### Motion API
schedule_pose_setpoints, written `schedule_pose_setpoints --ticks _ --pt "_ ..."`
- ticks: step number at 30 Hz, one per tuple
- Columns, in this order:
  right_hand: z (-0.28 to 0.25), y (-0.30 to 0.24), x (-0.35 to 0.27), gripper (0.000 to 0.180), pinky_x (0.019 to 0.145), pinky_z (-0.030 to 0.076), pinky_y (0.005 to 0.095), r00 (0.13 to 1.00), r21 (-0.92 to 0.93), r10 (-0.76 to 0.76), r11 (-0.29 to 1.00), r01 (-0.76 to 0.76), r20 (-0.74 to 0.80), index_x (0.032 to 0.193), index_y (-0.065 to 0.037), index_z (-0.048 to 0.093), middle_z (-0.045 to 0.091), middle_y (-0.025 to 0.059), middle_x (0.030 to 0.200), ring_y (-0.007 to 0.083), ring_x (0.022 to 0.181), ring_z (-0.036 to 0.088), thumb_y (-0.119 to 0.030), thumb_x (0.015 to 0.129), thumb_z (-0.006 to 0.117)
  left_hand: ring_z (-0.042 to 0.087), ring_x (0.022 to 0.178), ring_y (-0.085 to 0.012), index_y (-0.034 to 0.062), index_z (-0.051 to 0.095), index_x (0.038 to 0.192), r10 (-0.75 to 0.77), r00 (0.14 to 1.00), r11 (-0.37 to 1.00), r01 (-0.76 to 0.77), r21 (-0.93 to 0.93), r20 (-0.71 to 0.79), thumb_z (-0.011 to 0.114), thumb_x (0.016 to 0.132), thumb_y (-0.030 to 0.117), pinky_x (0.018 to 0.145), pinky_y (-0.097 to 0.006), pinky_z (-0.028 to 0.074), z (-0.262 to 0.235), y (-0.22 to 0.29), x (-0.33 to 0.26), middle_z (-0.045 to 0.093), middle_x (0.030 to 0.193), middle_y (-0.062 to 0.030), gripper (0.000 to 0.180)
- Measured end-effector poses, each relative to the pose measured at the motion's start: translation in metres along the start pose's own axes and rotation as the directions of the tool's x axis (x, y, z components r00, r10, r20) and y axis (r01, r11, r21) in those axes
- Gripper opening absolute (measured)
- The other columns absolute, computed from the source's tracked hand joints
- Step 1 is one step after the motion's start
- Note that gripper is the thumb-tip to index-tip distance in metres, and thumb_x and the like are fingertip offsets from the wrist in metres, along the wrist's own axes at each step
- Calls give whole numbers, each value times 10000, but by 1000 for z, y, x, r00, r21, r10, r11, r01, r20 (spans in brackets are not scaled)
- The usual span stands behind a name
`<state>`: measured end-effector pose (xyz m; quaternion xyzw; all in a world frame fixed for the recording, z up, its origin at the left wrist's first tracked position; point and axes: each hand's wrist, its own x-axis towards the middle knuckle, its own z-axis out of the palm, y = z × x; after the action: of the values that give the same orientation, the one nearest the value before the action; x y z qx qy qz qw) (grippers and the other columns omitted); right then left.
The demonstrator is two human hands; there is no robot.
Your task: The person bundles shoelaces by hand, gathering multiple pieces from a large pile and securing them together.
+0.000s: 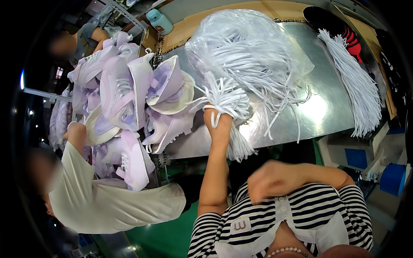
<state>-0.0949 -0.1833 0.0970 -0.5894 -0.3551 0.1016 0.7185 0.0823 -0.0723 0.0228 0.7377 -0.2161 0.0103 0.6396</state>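
Observation:
My left hand (217, 122) is closed around a bundle of white shoelaces (226, 95). Looped ends fan out above the fist, and loose tails hang below it past the table's near edge. In front of my chest is my right hand (272, 180), smeared by motion, so its fingers and anything in them cannot be made out. Beyond the held bundle, a clear plastic bag (241, 32) lies on the metal table, with many more laces (254, 64) spilling from its near side. Left of my left hand are piled pale lilac shoe uppers (118, 88), some with laces threaded.
The metal table (322, 116) carries another long lace bundle (352, 81) at its right, near a red glove-like item (352, 45). A light blue bottle (159, 21) stands at the back. A person in a pale shirt (116, 206) reaches into the shoes at left; another person (88, 38) is farther back.

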Motion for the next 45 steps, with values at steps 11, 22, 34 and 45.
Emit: schedule_pose_setpoints --ticks 11,22,34,45 --pt "-63 2 17 220 617 404 176 465 -83 6 982 -169 -885 1156 -11 589 577 -5 875 31 696 503 -55 941 582 621 1006 -198 -43 517 1268 30 976 939 45 -340 215 547 937 68 894 -343 516 7 30 -28 611 1187 -139 350" --pt "-75 10 8 127 485 383 173 566 155 192 981 -112 -802 1041 -11 607 607 41 815 53 581 522 -82 936 602 585 937 -131 -46 564 1193 -49 993 964 75 -256 104 649 872 165 822 -269 474 17 35 -25 635 1043 -76 394" --pt "-70 21 4 16 507 324 209 597 -144 49 951 -272 -801 860 -23 601 520 -13 766 54 596 450 -14 872 595 622 835 -371 -1 611 997 117 993 933 -122 338 36 596 830 137 722 -448 493 24 -22 -27 633 903 -214 217" --pt "-44 8 -2 168 474 356 189 622 136 374 909 -395 -688 1029 -11 587 614 16 799 44 538 478 -1 867 632 612 776 -452 -28 588 916 165 982 896 -189 401 95 593 794 133 672 -496 487 3 26 -33 617 802 -267 202"
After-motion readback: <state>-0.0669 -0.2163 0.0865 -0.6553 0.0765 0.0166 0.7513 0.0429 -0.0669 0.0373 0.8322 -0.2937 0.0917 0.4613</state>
